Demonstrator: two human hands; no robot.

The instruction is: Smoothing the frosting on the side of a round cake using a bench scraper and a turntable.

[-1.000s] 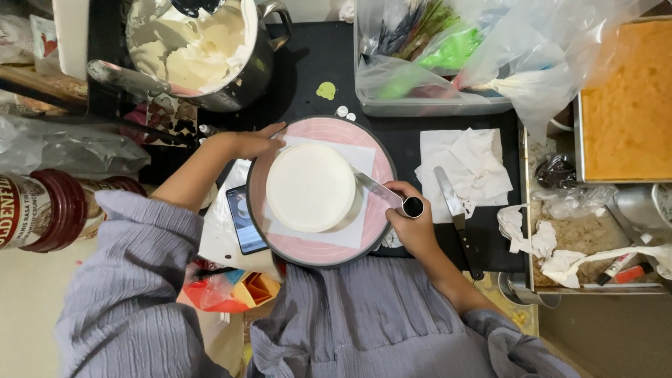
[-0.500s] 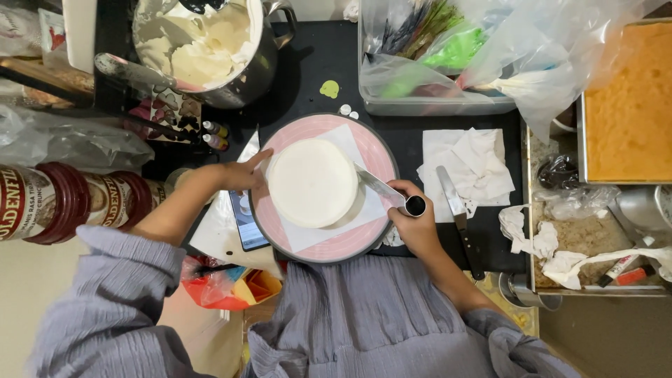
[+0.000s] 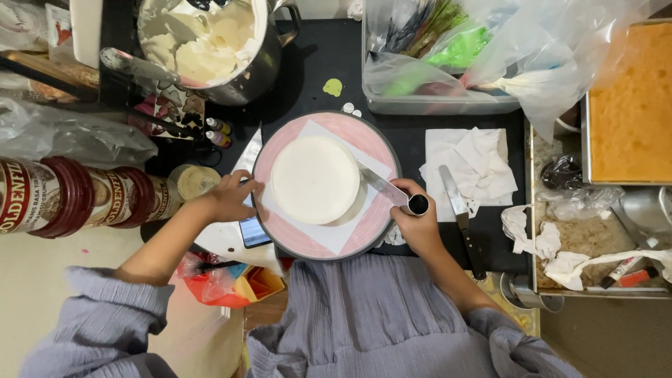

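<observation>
Overhead view, ordered from the wearer outward. Grey pleated clothing and sleeves fill the lower edge. At lower left, just beside the left forearm, lies a crumpled red and orange wrapper (image 3: 227, 283). The left hand (image 3: 231, 197) rests its fingertips on the rim of the pink turntable (image 3: 371, 217); the grip is loose, laid against the edge and closed on nothing. The right hand (image 3: 418, 227) has its grip clenched around the metal handle of a scraper (image 3: 388, 190), the blade standing against the right side of the white frosted cake (image 3: 315, 180). The cake sits at the middle of the turntable on a white paper square (image 3: 336, 234), on the dark counter (image 3: 329, 63). A phone (image 3: 252, 231) is partly hidden under the turntable's left rim. Right of the hand lie a palette knife (image 3: 458, 217) and white paper towels (image 3: 476, 164). At far left, jars with dark red lids and red-and-white labels (image 3: 77, 196) lie on their sides. Farther off stand a steel bowl of cream (image 3: 206, 42), a clear tub of piping bags (image 3: 448, 56), and, at right, a tray of orange sponge (image 3: 630, 105).
</observation>
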